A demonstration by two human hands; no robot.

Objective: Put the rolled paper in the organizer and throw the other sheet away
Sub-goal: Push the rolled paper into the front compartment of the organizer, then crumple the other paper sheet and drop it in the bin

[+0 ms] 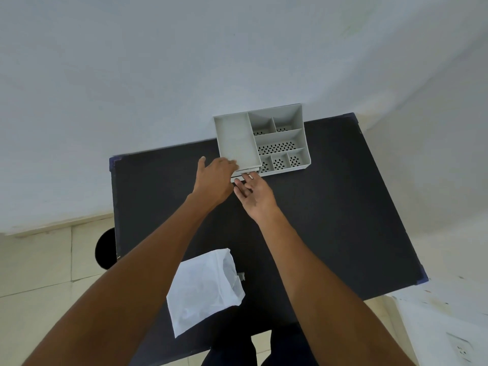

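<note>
My left hand [215, 178] rests curled against the near left corner of the grey plastic compartmented organizer [260, 140]; whether it grips anything, I cannot tell. My right hand [254, 192] lies open just beside it, fingers touching a pale drawer edge. The white paper sheet [204, 287] lies well nearer me on the black table [330, 207].

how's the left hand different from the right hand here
The left hand lies knuckles up with its fingers curled against the front left corner of the grey organizer; the right hand is turned palm up with fingers spread. The left hand's fingertips are hidden against the organizer, while the right hand's fingertips reach under a small drawer-like ledge at the organizer's base. Both hands are bare and meet at the same corner, over the black table.
</note>
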